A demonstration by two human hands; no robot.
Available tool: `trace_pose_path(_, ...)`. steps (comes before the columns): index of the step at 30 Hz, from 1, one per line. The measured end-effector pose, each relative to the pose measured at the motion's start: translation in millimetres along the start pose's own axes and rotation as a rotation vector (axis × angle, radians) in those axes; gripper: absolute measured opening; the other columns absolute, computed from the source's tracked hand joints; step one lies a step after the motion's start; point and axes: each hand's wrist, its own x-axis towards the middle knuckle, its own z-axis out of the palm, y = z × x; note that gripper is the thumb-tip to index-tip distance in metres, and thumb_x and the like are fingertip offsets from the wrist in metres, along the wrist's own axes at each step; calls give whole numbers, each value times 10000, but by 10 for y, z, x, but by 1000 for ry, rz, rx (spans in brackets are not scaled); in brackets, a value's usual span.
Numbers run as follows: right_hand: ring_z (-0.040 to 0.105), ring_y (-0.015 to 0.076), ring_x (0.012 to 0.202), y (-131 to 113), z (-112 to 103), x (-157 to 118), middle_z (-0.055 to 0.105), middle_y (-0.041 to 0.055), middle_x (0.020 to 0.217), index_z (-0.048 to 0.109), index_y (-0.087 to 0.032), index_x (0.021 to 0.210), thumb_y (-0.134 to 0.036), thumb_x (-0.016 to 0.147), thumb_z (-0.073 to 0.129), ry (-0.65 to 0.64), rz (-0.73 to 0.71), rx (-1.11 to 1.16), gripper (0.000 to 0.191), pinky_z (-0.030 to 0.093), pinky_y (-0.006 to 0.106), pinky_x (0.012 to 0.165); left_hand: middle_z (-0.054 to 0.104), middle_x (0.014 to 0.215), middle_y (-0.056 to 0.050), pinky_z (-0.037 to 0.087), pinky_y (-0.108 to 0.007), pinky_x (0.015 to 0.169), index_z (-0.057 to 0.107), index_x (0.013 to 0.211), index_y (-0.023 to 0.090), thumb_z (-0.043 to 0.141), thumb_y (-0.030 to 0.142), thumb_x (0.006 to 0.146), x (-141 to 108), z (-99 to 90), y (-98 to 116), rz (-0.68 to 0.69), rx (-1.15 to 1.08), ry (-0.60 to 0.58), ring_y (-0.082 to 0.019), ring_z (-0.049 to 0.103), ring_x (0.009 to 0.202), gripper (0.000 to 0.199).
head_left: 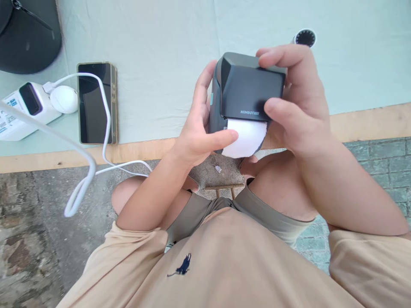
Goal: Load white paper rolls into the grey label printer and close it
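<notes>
A seated person holds a small dark grey plastic label printer point(247, 92) in both hands above the near edge of a pale green cloth-covered surface point(160, 64), over the lap. The printer's lid carries the white lettering "NIIMBOT" on its front edge, and below it a white roll of label paper point(245, 137) shows in the open compartment. The left hand point(199, 128) cups the printer's left side, its grip closed around the body with the thumb resting on the paper roll. The right hand point(295, 98) grasps the lid from the right, fingers over the top and thumb pressed beside the lettering. On the surface to the left lies a black smartphone in a gold-edged case point(96, 102), face up, with a white charging cable point(105, 128) crossing it. The cable runs to a round white plug point(63, 99) in a white power strip point(22, 111), whose blue printing is too small to read.
</notes>
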Motion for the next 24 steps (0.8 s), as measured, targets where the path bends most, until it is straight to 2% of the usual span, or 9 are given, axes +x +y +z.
trace_pose_path(3,501,67,906,-32,42,-7,416,18,1159,256,-290,1183,-310,785,426,-56,163,236,433,493,222,728,518,1164,-26,520,-307,736,250,1218,320,590,254,674,10,7,-12,-3,-89,19,-238,520,1081,645)
trace_pose_path(6,500,84,981,-33,68,9,406,9,1207,147,-320,1230,-309,779,442,-107,220,302,539,495,245,808,590,1006,-6,496,-350,811,357,1138,322,577,320,710,59,-54,-62,-33,-118,90,-241,504,1100,481)
trace_pose_path(8,492,101,1031,-21,71,25,389,12,1237,125,-320,1235,-311,781,436,-140,220,328,550,492,262,832,612,903,3,496,-353,794,472,1003,302,720,406,530,92,-106,-95,47,-145,-11,-278,503,1081,545)
trace_pose_path(10,487,110,1049,-11,68,35,382,16,1250,130,-314,1230,-302,784,427,-143,222,345,535,490,275,842,607,924,-3,484,-350,817,480,1014,295,664,378,622,98,-120,-96,5,-119,10,-259,494,1093,441)
trace_pose_path(12,483,108,1055,-8,65,34,384,16,1250,140,-303,1228,-279,782,429,-132,227,355,531,480,282,875,593,955,-6,494,-339,802,484,1021,276,655,334,644,74,-74,-63,-1,-111,11,-246,509,1073,418)
trace_pose_path(13,483,103,1053,-9,64,29,387,16,1248,140,-296,1230,-265,781,431,-129,228,362,536,473,281,892,581,974,-10,490,-345,815,477,1030,258,608,321,690,55,-35,-42,-19,-104,76,-242,507,1089,370)
trace_pose_path(16,488,83,1041,-18,63,12,394,12,1238,129,-282,1243,-224,775,441,-133,228,380,565,460,257,915,572,971,-26,484,-341,812,482,1023,236,575,308,701,5,81,4,-7,-98,158,-250,511,1105,343)
trace_pose_path(19,486,74,1044,-23,58,1,395,12,1235,123,-278,1251,-211,775,443,-135,237,371,577,459,239,916,568,962,-33,485,-329,801,479,1022,232,567,284,693,-5,117,3,9,-98,164,-253,517,1100,345)
trace_pose_path(24,470,82,1083,-20,54,-9,390,19,1244,136,-274,1255,-239,772,459,-132,232,319,582,450,242,937,561,1000,-27,485,-294,789,458,1037,245,563,287,698,8,68,-7,-9,-57,136,-216,527,1067,357)
